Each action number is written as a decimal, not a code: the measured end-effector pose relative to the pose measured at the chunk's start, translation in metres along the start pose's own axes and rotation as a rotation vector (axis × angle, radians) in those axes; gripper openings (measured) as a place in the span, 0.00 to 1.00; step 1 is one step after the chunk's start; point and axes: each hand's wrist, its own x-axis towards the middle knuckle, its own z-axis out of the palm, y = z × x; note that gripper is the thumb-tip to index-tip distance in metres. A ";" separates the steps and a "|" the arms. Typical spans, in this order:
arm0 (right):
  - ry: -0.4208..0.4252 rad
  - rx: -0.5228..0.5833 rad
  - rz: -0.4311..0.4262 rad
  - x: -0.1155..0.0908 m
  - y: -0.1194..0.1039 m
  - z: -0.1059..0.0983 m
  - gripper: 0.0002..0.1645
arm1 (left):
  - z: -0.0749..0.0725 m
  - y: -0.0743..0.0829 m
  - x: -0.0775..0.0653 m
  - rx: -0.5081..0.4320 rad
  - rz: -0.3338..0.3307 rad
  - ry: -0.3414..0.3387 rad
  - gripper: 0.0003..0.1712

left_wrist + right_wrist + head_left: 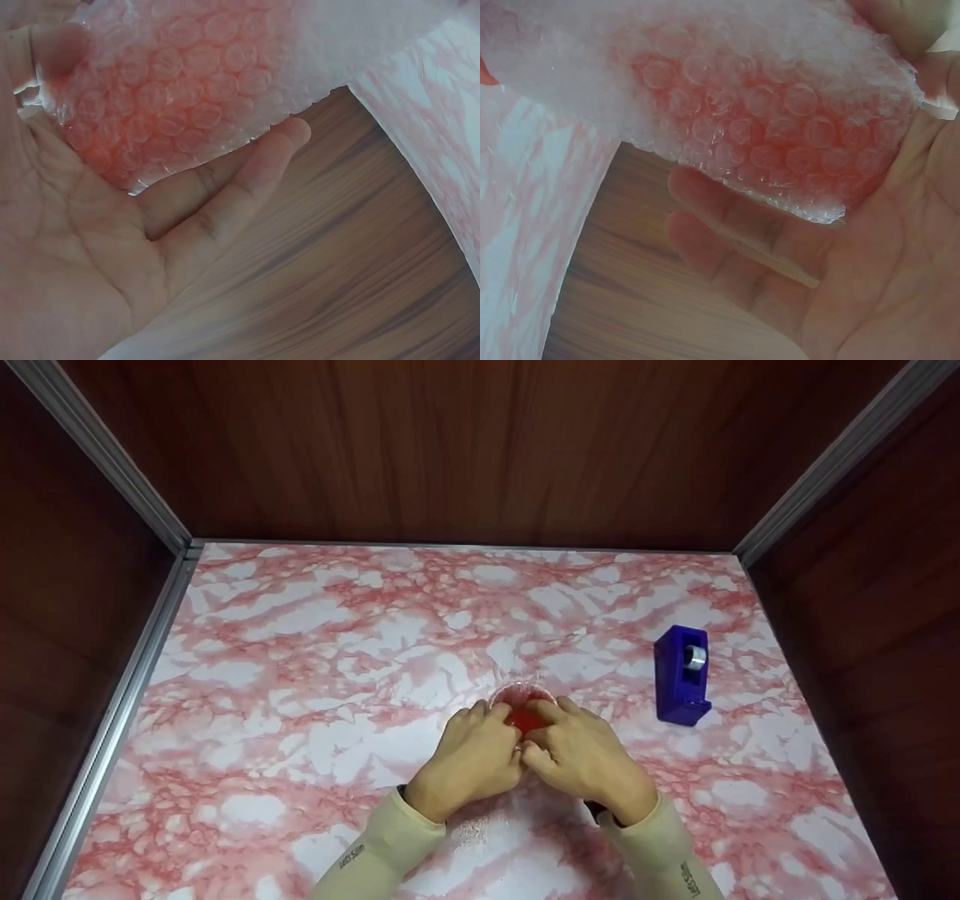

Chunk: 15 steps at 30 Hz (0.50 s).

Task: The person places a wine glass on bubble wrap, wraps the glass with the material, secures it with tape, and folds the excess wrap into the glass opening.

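A piece of clear bubble wrap (165,82) curves around something red (529,720), whose kind is hidden by the bubbles and my hands. My left hand (472,754) grips the wrap from the left, its thumb on the near side and straighter fingers running along the lower edge in the left wrist view. From the right, my right hand (589,750) holds the same wrap (757,127), its fingers spread under the edge in the right wrist view. In the head view both hands meet thumb to thumb at the near side, and the wrap's far rim arches up beyond them.
A blue tape dispenser (681,682) with a roll of clear tape (696,658) stands to the right. The red-and-white marbled table (300,675) is bordered by dark wooden walls (465,450) at the back and sides. A speckled shiny patch (480,831) shows between the forearms.
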 end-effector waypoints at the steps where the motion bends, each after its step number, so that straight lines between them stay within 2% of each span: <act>1: -0.002 0.000 0.002 0.000 0.000 0.000 0.15 | 0.001 0.000 0.000 0.000 0.000 -0.001 0.12; 11: -0.011 0.002 0.022 -0.001 -0.001 0.002 0.15 | 0.001 0.002 -0.001 0.011 -0.010 -0.029 0.13; 15: 0.009 -0.001 0.023 -0.002 -0.001 0.002 0.14 | 0.000 0.002 0.000 0.010 -0.006 -0.028 0.13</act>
